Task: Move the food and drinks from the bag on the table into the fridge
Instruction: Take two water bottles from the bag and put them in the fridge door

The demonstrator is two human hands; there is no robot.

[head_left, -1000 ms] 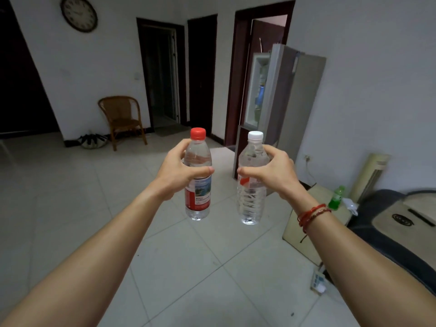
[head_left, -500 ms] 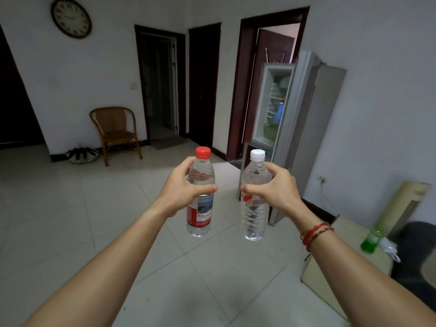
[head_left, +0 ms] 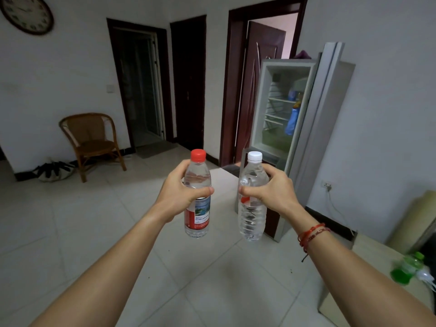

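My left hand grips a clear water bottle with a red cap and red label, held upright in front of me. My right hand grips a second clear water bottle with a white cap, also upright, just right of the first. Ahead and to the right stands the silver fridge against the wall, its upper door swung open. Wire shelves and some blue items show inside its compartment. The bag and table are out of view.
A low beige cabinet at the right carries a green bottle. A wicker chair stands by the left wall with a dark bag on the floor beside it. Open tiled floor lies between me and the fridge.
The fridge has grown larger and moved toward the middle of the view as I come closer. Both hands still hold their bottles the same way.
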